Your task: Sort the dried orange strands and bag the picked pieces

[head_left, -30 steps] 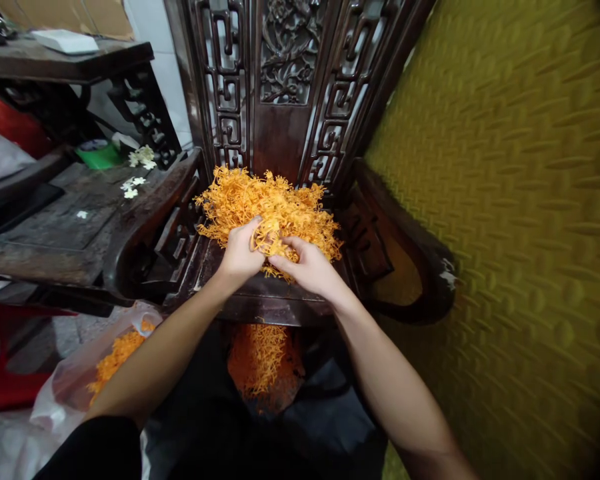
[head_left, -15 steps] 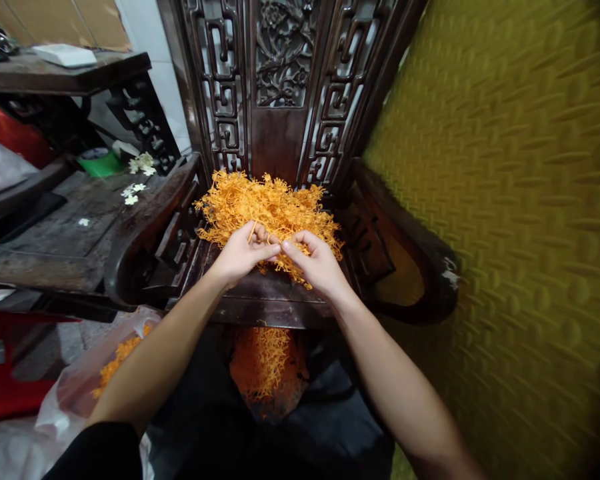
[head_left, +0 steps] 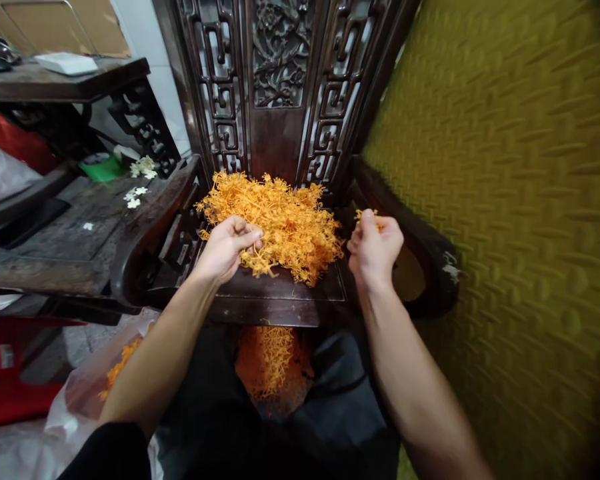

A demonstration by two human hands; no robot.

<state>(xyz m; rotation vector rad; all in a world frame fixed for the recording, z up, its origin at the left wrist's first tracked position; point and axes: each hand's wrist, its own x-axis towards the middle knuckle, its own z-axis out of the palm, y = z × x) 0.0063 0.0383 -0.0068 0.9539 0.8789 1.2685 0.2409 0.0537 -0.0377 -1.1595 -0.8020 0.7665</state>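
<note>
Wristward of the right hand (head_left: 375, 248), bare seat (head_left: 305, 297) lies open. Leftward, orange strands (head_left: 290, 227) (heaped) block; rightward, the armrest (head_left: 425, 250).

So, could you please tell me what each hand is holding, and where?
The right hand is closed on a tuft of orange strands, its tips poking out above the fist. The left hand pinches strands at the near edge of the pile.

Left of you, white flowers (head_left: 143, 167) and a green tub (head_left: 100, 168) sit on a dark surface (head_left: 55, 237); a yellow wall (head_left: 505, 200) stands right.
</note>
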